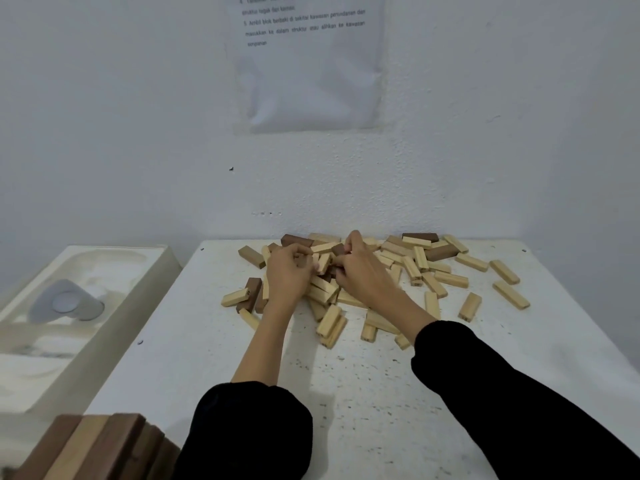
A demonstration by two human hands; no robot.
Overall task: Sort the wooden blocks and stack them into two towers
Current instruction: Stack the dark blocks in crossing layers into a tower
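Both my hands are in the pile of wooden blocks (412,265), which lies spread across the 12 o'clock end of the white tabletop (346,393), close to the wall (104,133). My right hand (360,268) sits at the middle of the heap with its fingers curled down over a dark block (338,250) at the top, and it seems to grip that block between fingertips and thumb. My left hand (289,271) is just beside it at 9 o'clock, almost touching, its fingers curled into the blocks. Whether it has hold of a piece I cannot tell, because the fingertips are hidden among the wood. Most of the pile is pale wood. A few brown pieces show along the far edge, one (296,240) at 11 o'clock of my hands and another (420,236) at 1 o'clock. Loose pale blocks (510,294) trail out toward 3 o'clock, lying flat and apart from each other. At 7 o'clock of the view, near my left sleeve (249,431), stands a stack of blocks (100,445) seen from above, its top row mixing pale and dark pieces laid side by side. Off the tabletop at 9 o'clock lies a cream tray (145,271) with a grey round thing (69,303) in it. A printed sheet of paper (311,81) hangs on the wall at 12 o'clock.
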